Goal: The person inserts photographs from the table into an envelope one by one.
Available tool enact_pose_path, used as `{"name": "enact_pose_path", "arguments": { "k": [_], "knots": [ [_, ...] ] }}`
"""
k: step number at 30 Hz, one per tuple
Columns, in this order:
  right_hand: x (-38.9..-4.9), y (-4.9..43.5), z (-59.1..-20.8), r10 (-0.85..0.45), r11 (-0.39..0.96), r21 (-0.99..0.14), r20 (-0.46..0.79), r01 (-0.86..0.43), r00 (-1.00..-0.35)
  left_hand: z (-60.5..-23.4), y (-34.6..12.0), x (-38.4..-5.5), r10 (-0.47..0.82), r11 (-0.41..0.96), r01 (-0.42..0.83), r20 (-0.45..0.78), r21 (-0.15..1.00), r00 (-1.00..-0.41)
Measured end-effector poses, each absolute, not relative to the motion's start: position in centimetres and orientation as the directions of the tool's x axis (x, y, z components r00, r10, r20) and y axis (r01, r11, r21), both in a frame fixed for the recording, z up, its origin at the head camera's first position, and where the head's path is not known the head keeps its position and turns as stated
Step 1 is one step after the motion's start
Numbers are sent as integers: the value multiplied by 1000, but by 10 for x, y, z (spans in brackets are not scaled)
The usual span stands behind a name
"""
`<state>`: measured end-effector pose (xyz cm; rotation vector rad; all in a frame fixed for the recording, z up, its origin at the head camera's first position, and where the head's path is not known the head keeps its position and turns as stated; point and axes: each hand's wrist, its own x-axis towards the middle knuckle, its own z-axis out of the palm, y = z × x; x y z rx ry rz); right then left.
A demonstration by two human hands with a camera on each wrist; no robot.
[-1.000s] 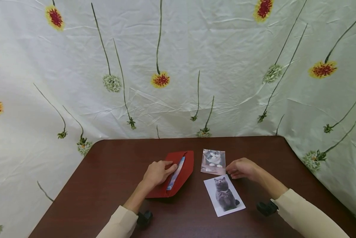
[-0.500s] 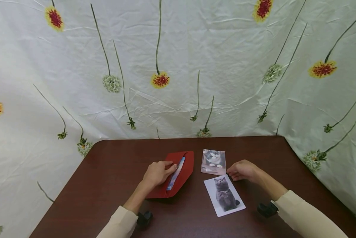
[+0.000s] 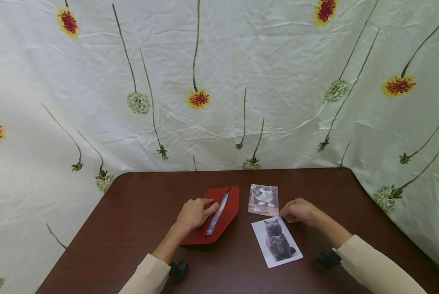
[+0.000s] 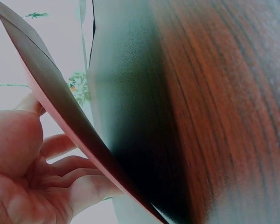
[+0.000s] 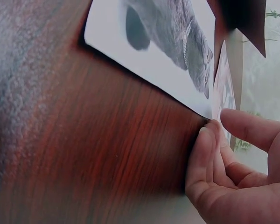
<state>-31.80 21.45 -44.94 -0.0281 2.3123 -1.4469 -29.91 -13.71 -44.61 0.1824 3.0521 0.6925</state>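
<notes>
A red envelope [image 3: 223,222] lies at an angle on the table's middle left, a bluish printed card [image 3: 217,216] showing in its opening. My left hand [image 3: 194,213] grips the envelope by its opening edge, thumb near the card. In the left wrist view the envelope [image 4: 79,116] is tilted, with one side raised off the table. To the right lies a photo of a grey cat [image 3: 278,243]. My right hand [image 3: 301,210] pinches its upper right corner; the right wrist view has thumb and index fingertips [image 5: 213,125] right at that corner. Behind it is a photo of a black-and-white cat [image 3: 263,200].
The dark brown wooden table [image 3: 138,228] has rounded far corners. A white cloth [image 3: 227,73] printed with flowers hangs behind it and along both sides. Each wrist carries a small black camera [image 3: 328,259].
My right hand has shifted very slightly at the grey cat photo's corner. The left hand, the envelope and both photos stay where they were.
</notes>
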Motion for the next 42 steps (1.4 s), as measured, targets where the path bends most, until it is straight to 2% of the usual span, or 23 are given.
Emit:
{"name": "enact_pose_path", "arguments": {
  "k": [17,29,42],
  "knots": [
    [-318,213,-450,-238,538,-830,-316,146,-918,-446,-137,-299,120,893,120,27,434,-992],
    [-321,214,-444,-231,468,-845,-399,259,-887,-447,-136,-298,127,893,136,50,429,-991],
    [-322,218,-440,-279,394,-875,-406,282,-870,-445,-135,-297,132,894,144,58,424,-990]
  ]
}}
